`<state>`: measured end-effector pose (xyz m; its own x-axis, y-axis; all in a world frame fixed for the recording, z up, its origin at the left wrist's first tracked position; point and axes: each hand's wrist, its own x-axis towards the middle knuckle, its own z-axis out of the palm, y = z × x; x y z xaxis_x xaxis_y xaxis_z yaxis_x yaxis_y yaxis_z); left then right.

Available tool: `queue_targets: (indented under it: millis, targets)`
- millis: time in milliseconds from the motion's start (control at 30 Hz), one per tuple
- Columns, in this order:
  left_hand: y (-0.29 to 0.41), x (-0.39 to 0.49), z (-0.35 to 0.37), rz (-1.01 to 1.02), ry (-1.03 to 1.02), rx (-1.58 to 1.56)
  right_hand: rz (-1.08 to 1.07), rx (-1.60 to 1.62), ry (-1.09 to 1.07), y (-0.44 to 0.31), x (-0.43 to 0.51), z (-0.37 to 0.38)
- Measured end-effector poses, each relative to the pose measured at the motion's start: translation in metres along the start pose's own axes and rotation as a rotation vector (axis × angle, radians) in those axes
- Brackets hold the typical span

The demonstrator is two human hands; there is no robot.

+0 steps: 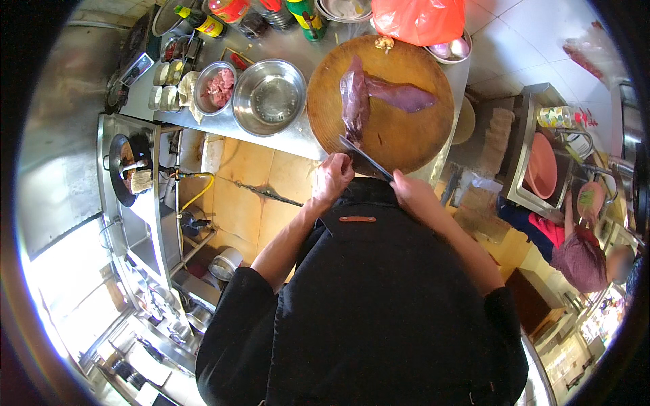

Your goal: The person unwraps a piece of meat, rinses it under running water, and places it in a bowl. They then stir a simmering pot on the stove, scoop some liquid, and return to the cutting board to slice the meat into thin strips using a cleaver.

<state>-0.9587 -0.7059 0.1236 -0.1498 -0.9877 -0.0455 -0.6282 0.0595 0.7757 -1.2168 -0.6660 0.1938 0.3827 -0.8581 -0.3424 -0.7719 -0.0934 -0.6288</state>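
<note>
Two long pieces of raw meat lie on a round wooden chopping block. One piece of meat [354, 99] points towards me; the other piece [403, 95] stretches off to its right. My right hand [410, 189] grips the handle of a knife [368, 158], whose tip is at the near end of the first piece. My left hand [332, 177] is curled at the near edge of the chopping block [421, 137], left of the blade; whether its fingers pinch a bit of meat cannot be told.
Left of the block stand an empty steel basin [269, 97] and a steel bowl of cut meat [217, 89]. Sauce bottles [205, 23] and a red plastic bag [419, 20] are behind. A wok [124, 170] sits far left. Another person [581, 259] is at a sink on the right.
</note>
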Motion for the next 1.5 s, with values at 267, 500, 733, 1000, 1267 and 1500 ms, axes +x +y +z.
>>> queue_targets:
  millis: [267,500,733,1000,1267,1500]
  targets:
    - [0.014,-0.006,-0.04,-0.166,0.131,-0.003,0.121,-0.021,-0.055,0.011,-0.041,-0.018]
    - [0.067,0.027,-0.054,0.043,-0.055,-0.026,0.445,0.038,0.142,0.043,-0.101,-0.048]
    - [0.21,0.089,0.018,0.558,-0.178,-0.109,0.526,0.126,0.216,0.057,-0.094,-0.026]
    - [0.351,0.14,0.059,1.001,-0.062,-0.168,0.395,0.163,0.339,0.063,-0.098,-0.016]
    - [0.22,0.173,0.032,0.542,-0.029,0.227,0.349,0.47,0.261,0.097,-0.099,-0.016]
    - [0.04,0.133,0.01,0.436,-0.119,0.614,0.14,0.188,0.239,0.12,-0.089,-0.044]
